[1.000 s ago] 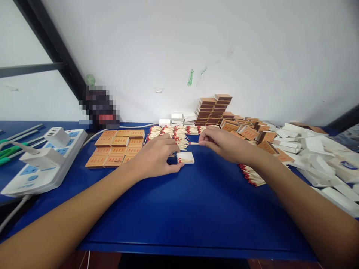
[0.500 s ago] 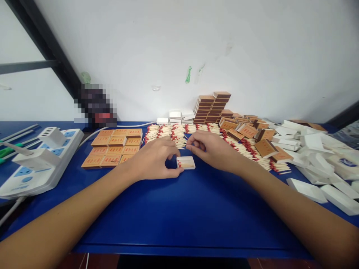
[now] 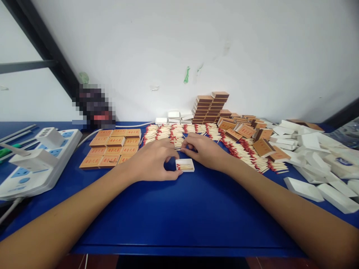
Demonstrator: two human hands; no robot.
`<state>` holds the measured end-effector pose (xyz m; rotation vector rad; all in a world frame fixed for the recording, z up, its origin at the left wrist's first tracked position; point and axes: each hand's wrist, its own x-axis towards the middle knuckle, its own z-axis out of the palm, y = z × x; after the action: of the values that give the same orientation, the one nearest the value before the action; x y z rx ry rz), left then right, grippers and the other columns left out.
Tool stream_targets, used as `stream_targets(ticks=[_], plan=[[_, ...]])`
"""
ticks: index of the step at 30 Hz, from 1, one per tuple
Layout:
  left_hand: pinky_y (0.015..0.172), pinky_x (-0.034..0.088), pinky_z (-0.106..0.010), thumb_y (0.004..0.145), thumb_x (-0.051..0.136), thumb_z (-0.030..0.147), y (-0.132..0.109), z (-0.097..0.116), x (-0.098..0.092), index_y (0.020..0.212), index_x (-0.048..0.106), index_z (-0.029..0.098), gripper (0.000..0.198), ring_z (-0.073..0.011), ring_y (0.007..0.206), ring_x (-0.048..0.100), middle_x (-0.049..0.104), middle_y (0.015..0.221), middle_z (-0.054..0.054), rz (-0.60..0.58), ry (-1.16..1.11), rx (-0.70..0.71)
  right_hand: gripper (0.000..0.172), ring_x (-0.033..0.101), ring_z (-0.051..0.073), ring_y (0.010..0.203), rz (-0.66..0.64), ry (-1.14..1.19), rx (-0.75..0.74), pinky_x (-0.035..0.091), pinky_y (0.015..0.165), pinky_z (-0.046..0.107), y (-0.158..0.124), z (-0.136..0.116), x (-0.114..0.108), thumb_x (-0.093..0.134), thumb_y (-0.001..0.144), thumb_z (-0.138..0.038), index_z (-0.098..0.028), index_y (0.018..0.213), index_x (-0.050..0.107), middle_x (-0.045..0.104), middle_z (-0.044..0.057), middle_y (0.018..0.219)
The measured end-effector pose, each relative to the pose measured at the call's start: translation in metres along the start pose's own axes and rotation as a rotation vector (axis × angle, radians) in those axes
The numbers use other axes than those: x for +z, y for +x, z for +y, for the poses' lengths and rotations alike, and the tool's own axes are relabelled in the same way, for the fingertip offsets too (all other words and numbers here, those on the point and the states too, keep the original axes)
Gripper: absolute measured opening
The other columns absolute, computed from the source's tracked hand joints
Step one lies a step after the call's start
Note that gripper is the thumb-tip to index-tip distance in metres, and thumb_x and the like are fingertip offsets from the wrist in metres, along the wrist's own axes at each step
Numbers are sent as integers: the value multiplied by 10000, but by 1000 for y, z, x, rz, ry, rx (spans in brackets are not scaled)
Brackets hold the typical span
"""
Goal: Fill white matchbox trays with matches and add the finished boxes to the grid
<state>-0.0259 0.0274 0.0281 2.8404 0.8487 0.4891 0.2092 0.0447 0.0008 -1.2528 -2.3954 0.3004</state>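
Observation:
A small white matchbox tray [image 3: 189, 165] with a few red-tipped matches in it lies on the blue table. My left hand [image 3: 157, 160] grips its left end between thumb and fingers. Just behind the tray, my right hand [image 3: 200, 148] has thumb and fingertips pinched together at the front edge of the loose matches [image 3: 176, 136]. Whether a match is between those fingertips is too small to tell. The matches lie in rows behind both hands and run on to the right.
Closed orange matchboxes [image 3: 108, 150] are laid out at left, beside a white power strip [image 3: 53, 168]. Brown matchbox sleeves [image 3: 211, 108] stand stacked against the wall, with more heaped to their right. White trays [image 3: 304, 188] are piled at far right, near a tissue pack [image 3: 342, 162].
My right hand has moved slightly left and down, nearer the tray. My left hand keeps its hold on the tray. The whole view has shifted a little.

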Motion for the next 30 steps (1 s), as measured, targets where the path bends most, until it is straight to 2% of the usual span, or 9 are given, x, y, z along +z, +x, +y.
stream_targets(ticks=[6,10,18,25,30], plan=[[737,445,-329,887,761,403,1,-4,-2,922,786,176,231,-197,802,595,659,813,-38,4,21,-9,71,578,192,844,-87,-60,41,408,739,308,-6,8,-11,596,1004,-178,-191,949,638,623,61,970],[736,443,-335,883,758,398,1,-5,-4,858,770,174,226,-197,792,588,639,778,-32,3,32,-2,79,572,190,825,-82,-42,14,409,734,307,-10,10,-17,585,1003,-192,-196,944,638,628,55,944],[694,430,-330,874,769,435,0,0,-2,900,781,173,263,-187,759,592,662,809,-38,-5,27,-4,80,526,176,802,1,54,1,371,715,295,-2,-1,3,654,992,-204,-202,916,630,594,29,896],[693,433,-330,869,774,445,-1,-2,-3,907,784,181,267,-194,770,606,683,833,-46,-11,29,-2,50,523,179,806,31,112,-52,368,713,294,1,3,4,668,1000,-212,-208,957,694,556,17,863],[702,441,-323,868,770,424,0,-2,-3,929,788,184,248,-199,790,616,688,847,-50,-12,27,-8,69,545,181,813,4,26,-6,378,710,297,1,1,3,650,994,-190,-199,926,658,593,36,904]])
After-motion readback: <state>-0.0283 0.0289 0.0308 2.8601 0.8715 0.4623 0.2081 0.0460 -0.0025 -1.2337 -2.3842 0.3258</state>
